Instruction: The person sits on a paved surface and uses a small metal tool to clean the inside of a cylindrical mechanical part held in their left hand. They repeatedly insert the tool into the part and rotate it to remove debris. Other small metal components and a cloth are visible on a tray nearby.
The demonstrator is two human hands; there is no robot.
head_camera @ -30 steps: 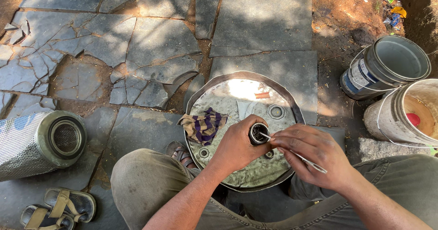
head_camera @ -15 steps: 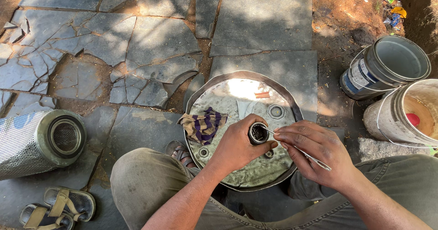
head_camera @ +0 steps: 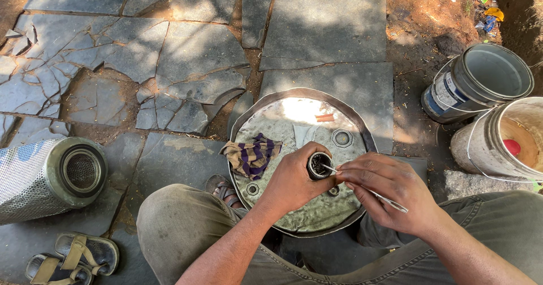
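Your right hand [head_camera: 390, 191] has slid slightly left since a moment ago, bringing the thin metal rod [head_camera: 370, 193] pinched in its fingers to the mouth of the small dark cylindrical metal part [head_camera: 319, 165]. Your left hand [head_camera: 294, 177] is wrapped closed around that part, above the middle of the round dented metal drum lid [head_camera: 305, 220]. Keep the part steady and work the tip gently, clear of the striped purple cloth [head_camera: 253, 154] near the lid's left edge.
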